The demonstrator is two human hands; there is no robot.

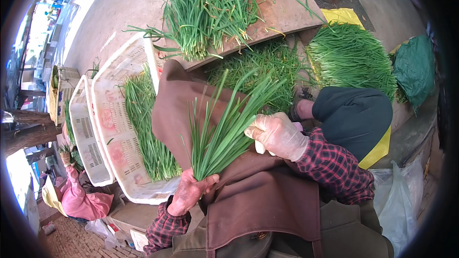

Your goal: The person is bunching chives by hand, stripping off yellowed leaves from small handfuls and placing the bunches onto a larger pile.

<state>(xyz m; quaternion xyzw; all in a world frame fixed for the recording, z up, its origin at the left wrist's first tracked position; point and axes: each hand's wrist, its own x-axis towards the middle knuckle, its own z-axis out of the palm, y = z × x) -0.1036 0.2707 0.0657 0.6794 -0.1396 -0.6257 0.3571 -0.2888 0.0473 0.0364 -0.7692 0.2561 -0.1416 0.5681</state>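
My left hand point(191, 191) is bare and wraps round the lower end of a bunch of garlic chives point(224, 138), whose green leaves fan up and to the right over my lap. At the right edge of those leaves is my right hand point(277, 136), in a thin, see-through glove. Its fingers are curled closed against the leaves; whatever they pinch is hidden. A brown apron point(267, 200) covers my lap beneath the bunch.
A low board point(277, 0) ahead bears a chive pile point(205, 16). Loose leaves point(258, 71) lie below it. White crates point(114, 134) stand left, one with chives point(148, 134). More chives point(351, 55) lie on yellow sheeting right, by a green bag point(415, 71). Another person point(86, 198) sits far left.
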